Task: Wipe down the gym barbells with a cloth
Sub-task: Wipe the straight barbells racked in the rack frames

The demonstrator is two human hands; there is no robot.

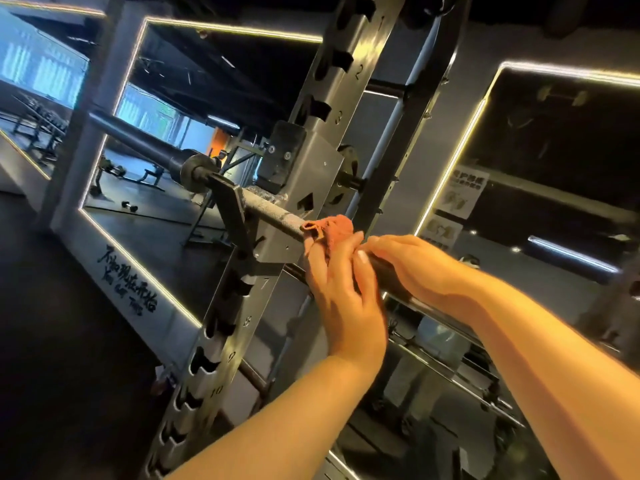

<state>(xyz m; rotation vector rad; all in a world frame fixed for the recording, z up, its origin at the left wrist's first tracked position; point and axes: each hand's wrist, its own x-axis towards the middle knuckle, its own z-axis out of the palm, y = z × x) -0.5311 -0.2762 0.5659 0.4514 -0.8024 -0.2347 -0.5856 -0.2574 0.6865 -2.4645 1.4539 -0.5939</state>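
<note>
The left arm comes up from 6 o'clock, and the left hand (343, 292) shows its back to the camera. Its fingers are long and close together, and their tips are tucked into a bunched orange cloth (329, 226), holding it down on the barbell (270, 211). The cloth sits near the middle of the view, just beside the rack upright (239, 337). The right arm reaches in from 4 o'clock. The right hand (415, 268) lies palm down on the bar, at 4 o'clock from the cloth, with its fingers curled over the shaft and nearly touching the left thumb. The bar runs from 10 o'clock to 4 o'clock and rests in a hook on the upright. The upright has stamped numbers beside its slots: 1, 2, 3 above the bar and 7, 8, 9, 10 below it. At 8 o'clock, under a lit mirror, the wall lettering (126, 282) reads "不如现在开始" and "You got this". A poster (465, 194) at 3 o'clock is too blurred to read.
</note>
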